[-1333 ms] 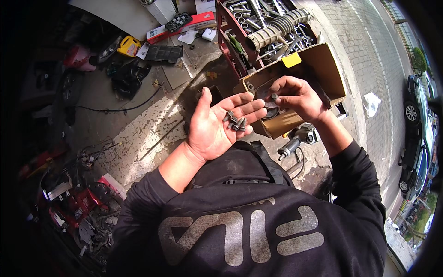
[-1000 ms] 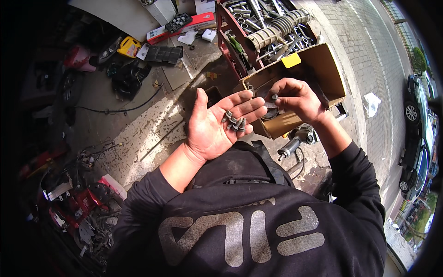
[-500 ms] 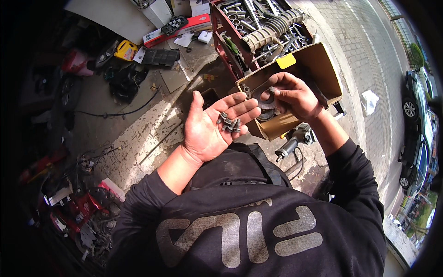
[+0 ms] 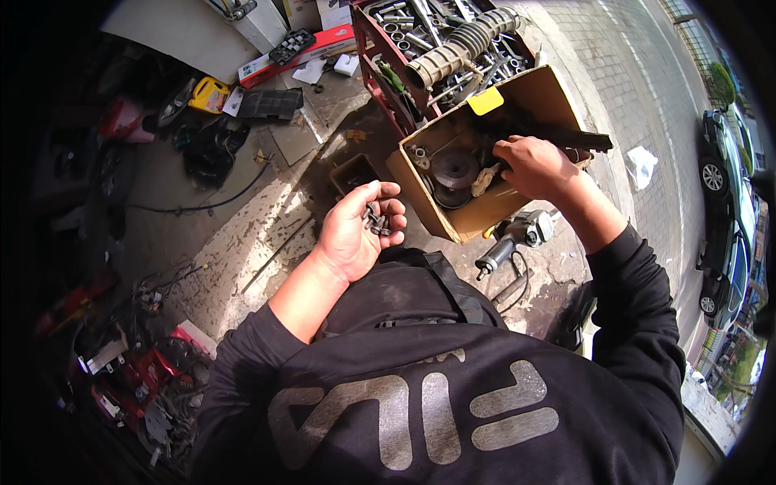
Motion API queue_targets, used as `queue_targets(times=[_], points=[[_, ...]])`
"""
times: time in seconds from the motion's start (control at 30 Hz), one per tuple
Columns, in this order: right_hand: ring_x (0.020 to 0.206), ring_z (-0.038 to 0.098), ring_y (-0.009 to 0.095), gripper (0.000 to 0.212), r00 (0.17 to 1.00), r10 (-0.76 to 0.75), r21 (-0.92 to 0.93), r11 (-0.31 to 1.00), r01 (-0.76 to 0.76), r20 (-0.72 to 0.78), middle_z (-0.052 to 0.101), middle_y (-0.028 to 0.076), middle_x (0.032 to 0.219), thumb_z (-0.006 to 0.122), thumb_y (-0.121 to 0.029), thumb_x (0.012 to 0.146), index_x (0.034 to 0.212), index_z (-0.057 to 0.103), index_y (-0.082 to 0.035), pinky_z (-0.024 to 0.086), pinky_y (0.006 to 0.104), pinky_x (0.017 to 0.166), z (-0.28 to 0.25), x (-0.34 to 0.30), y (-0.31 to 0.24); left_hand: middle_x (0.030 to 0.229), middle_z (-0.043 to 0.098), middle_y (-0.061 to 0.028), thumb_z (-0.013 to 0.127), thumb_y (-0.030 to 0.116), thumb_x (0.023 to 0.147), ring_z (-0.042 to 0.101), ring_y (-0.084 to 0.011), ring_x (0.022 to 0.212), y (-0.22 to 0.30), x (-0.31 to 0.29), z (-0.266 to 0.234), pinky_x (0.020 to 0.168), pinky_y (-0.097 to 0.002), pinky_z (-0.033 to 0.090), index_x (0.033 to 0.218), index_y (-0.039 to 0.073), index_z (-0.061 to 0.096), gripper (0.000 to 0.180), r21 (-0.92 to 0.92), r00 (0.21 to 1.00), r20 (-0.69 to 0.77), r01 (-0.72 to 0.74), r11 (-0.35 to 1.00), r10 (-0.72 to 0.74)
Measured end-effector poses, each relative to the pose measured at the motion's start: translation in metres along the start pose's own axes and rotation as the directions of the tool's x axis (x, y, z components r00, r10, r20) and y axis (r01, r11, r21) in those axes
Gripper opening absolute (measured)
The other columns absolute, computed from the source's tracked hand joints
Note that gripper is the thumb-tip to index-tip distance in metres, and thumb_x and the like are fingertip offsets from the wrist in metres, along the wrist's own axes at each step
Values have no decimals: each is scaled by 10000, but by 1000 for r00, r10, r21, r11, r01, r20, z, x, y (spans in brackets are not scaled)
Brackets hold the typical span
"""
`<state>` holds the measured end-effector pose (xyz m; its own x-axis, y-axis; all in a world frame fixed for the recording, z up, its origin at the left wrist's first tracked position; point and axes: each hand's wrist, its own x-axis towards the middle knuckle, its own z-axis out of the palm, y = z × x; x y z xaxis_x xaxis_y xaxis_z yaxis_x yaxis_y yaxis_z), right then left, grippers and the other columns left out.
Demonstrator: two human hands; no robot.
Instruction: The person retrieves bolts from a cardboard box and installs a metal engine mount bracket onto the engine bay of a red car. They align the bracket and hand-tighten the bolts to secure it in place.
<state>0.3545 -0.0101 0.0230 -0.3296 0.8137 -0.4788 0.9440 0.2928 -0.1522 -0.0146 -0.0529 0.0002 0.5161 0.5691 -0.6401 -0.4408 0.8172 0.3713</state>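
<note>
My left hand [image 4: 343, 242] is palm up, its fingers curled around several small dark bolts [image 4: 375, 220]. My right hand [image 4: 537, 168] reaches into the open cardboard box [image 4: 477, 229]; its fingertips are hidden, so whether they grip anything does not show. Right beside its knuckles a long dark flat piece [image 4: 588, 141] sticks out over the box's right side. Inside the box, left of that hand, lie a rusty round disc [image 4: 454, 168], a pale crumpled lump [image 4: 485, 179] and a small metal fitting [image 4: 420, 153].
Behind the box stands a red tool cart [image 4: 373, 61] full of sockets and wrenches, with a ribbed hose [image 4: 462, 48] on top. A power tool [image 4: 511, 245] lies in front of the box. Red and dark parts [image 4: 153, 364] are heaped at left. Cars [image 4: 722, 218] stand far right.
My right hand has left the spot beside my left fingers and moved right, into the box. My left hand has drawn back slightly and curled around the bolts. The dark flat piece now shows.
</note>
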Motion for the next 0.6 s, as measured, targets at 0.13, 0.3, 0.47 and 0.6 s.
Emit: queue_targets(times=[0.13,0.3,0.47,0.6], points=[[1098,700,345,190,934,-141,-233,970,65,-327,688,101,1050,705,-126,915,1103,702,-102,561,487,908,-20,-4,11,1021,762,-48,609,391,1118,732,-201,903,-5,3,-3,793,-402,585,1218,104,726,326,10,999,-35,26,1000,-26],[1117,717,351,167,971,-59,-313,950,-18,-233,739,117,1073,643,-112,916,1053,736,-83,562,488,951,-20,1,32,1042,763,-57,611,377,1119,735,-207,921,-5,7,-4,794,-406,585,1227,112,722,307,16,999,-37,20,1000,-19],[1090,732,426,248,987,92,-52,994,-99,-132,754,174,1115,768,-199,918,1086,709,-25,608,520,946,23,43,21,1043,765,-66,615,373,1124,747,-216,912,-8,13,-1,776,-407,591,1211,116,713,289,17,998,-55,30,999,-29],[1039,774,417,512,974,229,-39,973,-229,-2,802,219,1098,808,-472,932,1137,800,-4,636,507,894,34,72,18,1037,762,-79,636,356,1123,754,-222,905,-8,23,2,763,-410,593,1128,147,678,213,22,995,-80,57,998,-55]])
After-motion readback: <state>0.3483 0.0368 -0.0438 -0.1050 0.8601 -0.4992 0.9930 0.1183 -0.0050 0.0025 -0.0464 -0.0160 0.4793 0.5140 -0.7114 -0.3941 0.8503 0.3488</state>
